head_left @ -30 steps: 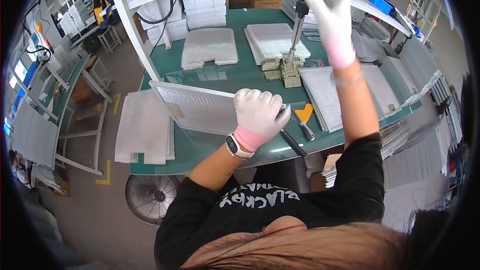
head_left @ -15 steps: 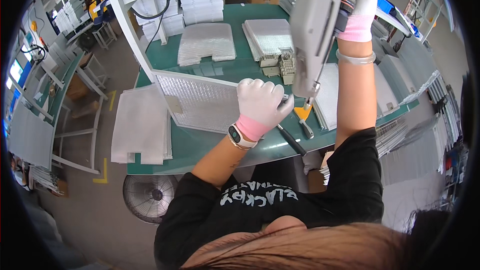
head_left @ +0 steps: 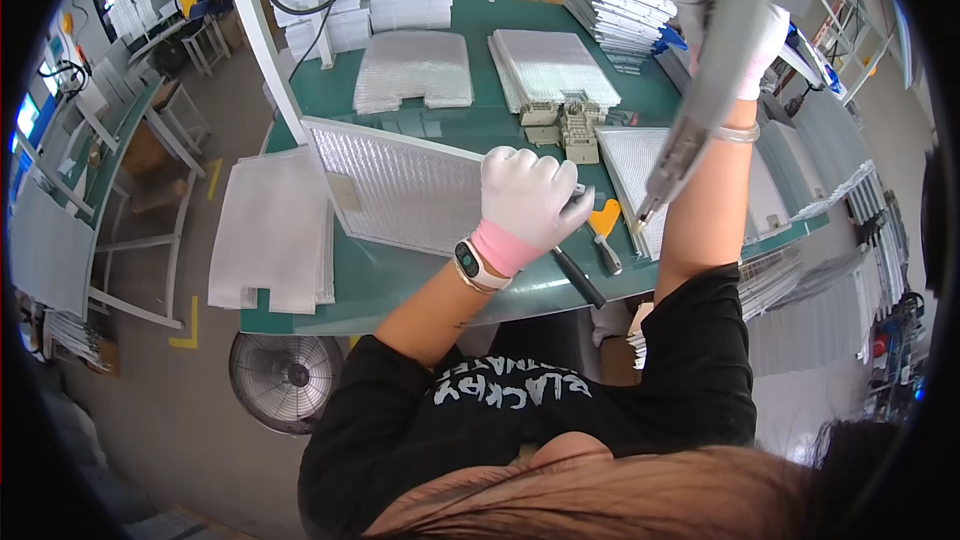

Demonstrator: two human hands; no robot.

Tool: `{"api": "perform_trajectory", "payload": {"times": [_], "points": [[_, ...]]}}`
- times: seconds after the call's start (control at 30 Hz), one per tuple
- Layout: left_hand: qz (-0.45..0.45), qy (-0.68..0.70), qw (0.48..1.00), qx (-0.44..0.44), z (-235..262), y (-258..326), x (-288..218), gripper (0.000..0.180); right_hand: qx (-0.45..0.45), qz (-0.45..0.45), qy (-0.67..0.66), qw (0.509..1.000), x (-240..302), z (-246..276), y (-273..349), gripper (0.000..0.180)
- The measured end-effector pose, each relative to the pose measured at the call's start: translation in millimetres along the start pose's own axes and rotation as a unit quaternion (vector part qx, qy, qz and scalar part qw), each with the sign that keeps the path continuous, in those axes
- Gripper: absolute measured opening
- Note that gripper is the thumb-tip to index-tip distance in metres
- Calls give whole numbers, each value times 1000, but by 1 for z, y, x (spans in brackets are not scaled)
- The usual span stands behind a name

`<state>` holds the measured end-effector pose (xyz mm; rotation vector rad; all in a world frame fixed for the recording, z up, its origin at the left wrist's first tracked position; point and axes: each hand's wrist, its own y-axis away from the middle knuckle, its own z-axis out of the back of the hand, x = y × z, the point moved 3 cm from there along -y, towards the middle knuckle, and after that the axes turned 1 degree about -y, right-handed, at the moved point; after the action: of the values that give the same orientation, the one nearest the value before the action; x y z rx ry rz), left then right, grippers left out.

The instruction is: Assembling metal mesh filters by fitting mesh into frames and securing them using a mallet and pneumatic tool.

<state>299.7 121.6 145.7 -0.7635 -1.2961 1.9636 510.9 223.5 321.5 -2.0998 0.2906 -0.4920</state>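
My left hand (head_left: 525, 202), in a white glove with a pink cuff, is closed at the upper right corner of a framed panel (head_left: 400, 185) with a silvery dimpled face. The panel stands tilted over the table. My raised right hand (head_left: 768, 45), gloved alike, is wrapped round a long grey power tool (head_left: 722, 75) that covers part of it. The tool's narrow metal nose points down, above the stack at the right. Below my left hand lies a black-handled tool (head_left: 580, 278), its upper end partly hidden. Beside it is a scraper (head_left: 605, 230) with a yellow blade.
On the green table (head_left: 440, 127) are a white sheet stack (head_left: 265, 225), silvery sheet stacks (head_left: 412, 70) and several beige metal parts (head_left: 578, 130). A white frame post (head_left: 262, 40) rises at the left. A round fan (head_left: 287, 380) stands below the table's front edge.
The grey tool has moved to the right and tilted, its nose now over the right stack. My right hand has shifted right with it. My left hand keeps its place on the panel.
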Motion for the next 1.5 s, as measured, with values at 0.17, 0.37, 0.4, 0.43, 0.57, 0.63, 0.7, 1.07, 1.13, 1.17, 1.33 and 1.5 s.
{"api": "perform_trajectory", "payload": {"times": [0.17, 0.37, 0.4, 0.43, 0.57, 0.63, 0.7, 1.07, 1.13, 1.17, 1.33, 1.5], "points": [[1, 0, 1000, -1, 1, -1, 1, 30, -88, 117, 324, 935, -29, -95, 12, 32], [-14, 5, 1000, 7, 13, 8, -1, 29, -11, 56, 620, 782, -41, -79, 11, 57], [-23, 7, 1000, 1, 18, 13, -2, 28, 5, 54, 670, 740, -45, -80, 13, 62], [-37, 13, 999, -12, 28, 18, -2, 27, 34, 63, 644, 762, -45, -72, 15, 66], [-67, 149, 980, -113, 112, 22, 32, 18, 64, 236, 848, 470, -21, -37, 65, 68], [2, 334, 870, -362, 152, 28, 57, 24, 139, 246, 849, 448, -34, -36, 110, 59], [45, 482, 749, -453, 166, 21, 83, 29, 207, 51, 884, 416, -50, -16, 159, 59], [422, 620, 634, -187, 67, 102, 153, 52, -286, -266, 517, 762, 14, 55, 350, 53], [362, 246, 898, -33, 101, 149, 184, 52, -370, -224, 600, 673, 64, 83, 370, 53], [312, -44, 948, 51, 116, 155, 180, 48, -447, -153, 565, 677, 90, 99, 382, 51], [496, -411, 659, 389, 171, 225, 184, 76, -499, -32, 627, 598, 200, 197, 403, 55], [557, -398, 617, 389, 185, 230, 168, 92, -558, -56, 629, 538, 203, 235, 405, 60]]}}
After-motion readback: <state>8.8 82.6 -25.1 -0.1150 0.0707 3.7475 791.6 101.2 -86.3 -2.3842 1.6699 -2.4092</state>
